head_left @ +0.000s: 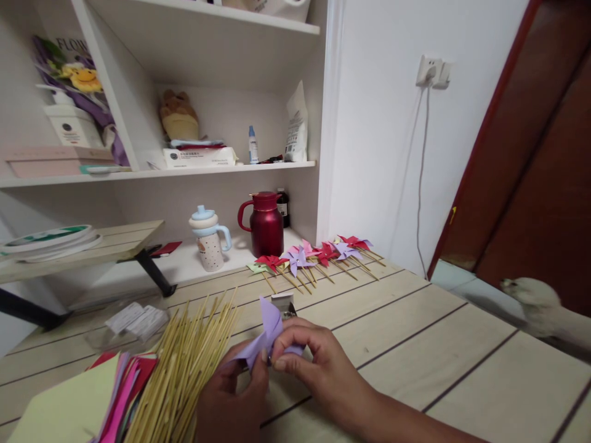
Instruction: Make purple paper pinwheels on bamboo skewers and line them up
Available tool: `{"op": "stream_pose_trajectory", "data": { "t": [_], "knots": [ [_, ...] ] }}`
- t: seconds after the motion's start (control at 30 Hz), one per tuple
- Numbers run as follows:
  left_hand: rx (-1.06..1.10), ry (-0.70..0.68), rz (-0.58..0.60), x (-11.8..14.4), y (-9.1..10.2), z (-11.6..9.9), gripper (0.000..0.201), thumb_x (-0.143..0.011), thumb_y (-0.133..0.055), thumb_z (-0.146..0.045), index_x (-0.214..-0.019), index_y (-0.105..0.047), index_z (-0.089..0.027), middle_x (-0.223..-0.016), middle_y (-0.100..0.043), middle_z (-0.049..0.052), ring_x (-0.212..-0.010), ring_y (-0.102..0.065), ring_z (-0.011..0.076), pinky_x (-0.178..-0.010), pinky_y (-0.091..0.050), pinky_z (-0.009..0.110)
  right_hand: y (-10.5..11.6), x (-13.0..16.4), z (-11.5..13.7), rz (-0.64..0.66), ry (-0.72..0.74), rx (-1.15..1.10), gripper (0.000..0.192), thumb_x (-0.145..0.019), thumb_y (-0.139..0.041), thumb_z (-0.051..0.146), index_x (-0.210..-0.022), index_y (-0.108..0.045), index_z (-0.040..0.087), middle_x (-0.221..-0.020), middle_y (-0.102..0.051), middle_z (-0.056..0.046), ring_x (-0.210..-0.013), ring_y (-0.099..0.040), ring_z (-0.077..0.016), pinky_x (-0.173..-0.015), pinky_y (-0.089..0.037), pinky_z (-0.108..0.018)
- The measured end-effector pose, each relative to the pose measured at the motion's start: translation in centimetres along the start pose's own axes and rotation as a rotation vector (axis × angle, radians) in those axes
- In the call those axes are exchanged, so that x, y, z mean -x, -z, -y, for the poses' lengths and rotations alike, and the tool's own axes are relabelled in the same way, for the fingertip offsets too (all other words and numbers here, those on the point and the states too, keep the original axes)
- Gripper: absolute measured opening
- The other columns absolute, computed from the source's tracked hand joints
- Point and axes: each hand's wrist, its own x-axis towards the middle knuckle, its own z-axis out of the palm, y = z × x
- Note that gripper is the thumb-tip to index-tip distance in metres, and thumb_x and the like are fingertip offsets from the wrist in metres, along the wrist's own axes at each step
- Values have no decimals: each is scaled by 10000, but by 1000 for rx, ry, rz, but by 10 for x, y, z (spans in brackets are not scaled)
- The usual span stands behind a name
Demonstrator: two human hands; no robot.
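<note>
A purple paper pinwheel point(271, 321) is held between my two hands, low in the middle of the head view. My left hand point(235, 394) grips it from below, thumb near its centre. My right hand point(318, 363) pinches its right side close to the middle, so the centre is partly hidden by fingertips. Just behind the pinwheel stands a small open box point(282, 301) with tiny metallic pieces. A spread bundle of thin wooden sticks point(184, 363) lies beside my left hand. Left of the sticks is a stack of coloured paper point(69, 400), yellow-green on top.
Finished pinwheels on sticks point(325, 253) lie along the table's far edge. Behind them stand a red thermos jug point(266, 227) and a cup with a blue lid point(210, 240). A clear plastic container point(133, 323) sits left. A pale dog point(545, 304) is at the right.
</note>
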Motion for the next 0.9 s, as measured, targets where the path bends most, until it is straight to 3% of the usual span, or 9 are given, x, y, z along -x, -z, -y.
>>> {"op": "stream_pose_trajectory", "data": {
  "t": [0.1, 0.33, 0.6, 0.77, 0.9],
  "knots": [
    [22, -35, -25, 1, 0, 1, 207, -616, -763, -415, -669, -743, -216, -639, -757, 28, -734, -723, 267, -688, -555, 316, -1, 1, 0, -12, -1, -7, 91, -816, -716, 180, -740, -748, 219, -847, -656, -16, -894, -608, -188, -876, -434, -298],
    [26, 0, -8, 3, 1, 2, 248, -650, -736, -448, -731, -767, -216, -750, -792, 57, -756, -736, 266, -669, -560, 324, 4, -1, 1, -91, -20, -102, 51, -772, -755, 205, -733, -753, 238, -1139, -543, -39, -1168, -509, -218, -1029, -356, -327],
    [160, 101, -59, 7, -6, -25, 220, -466, -815, -399, -584, -740, -229, -657, -776, 42, -764, -735, 283, -655, -559, 330, 1, -3, -8, -63, -196, -352, 117, -645, -842, 279, -682, -752, 214, -1176, -565, -54, -1141, -526, -251, -987, -401, -353],
    [135, 81, -37, 7, -4, -15, 228, -484, -829, -395, -581, -726, -216, -603, -755, 31, -683, -723, 251, -628, -551, 309, -2, -3, -7, -49, -185, -316, 116, -633, -842, 280, -670, -755, 212, -1080, -593, -41, -1026, -557, -223, -976, -396, -334],
    [99, -14, 9, 4, -1, -3, 201, -592, -788, -402, -613, -720, -214, -610, -745, 30, -721, -727, 244, -661, -560, 297, -2, -3, -4, -22, -148, -268, 101, -669, -807, 281, -674, -741, 204, -830, -635, -16, -881, -566, -202, -871, -423, -310]
  ]
}}
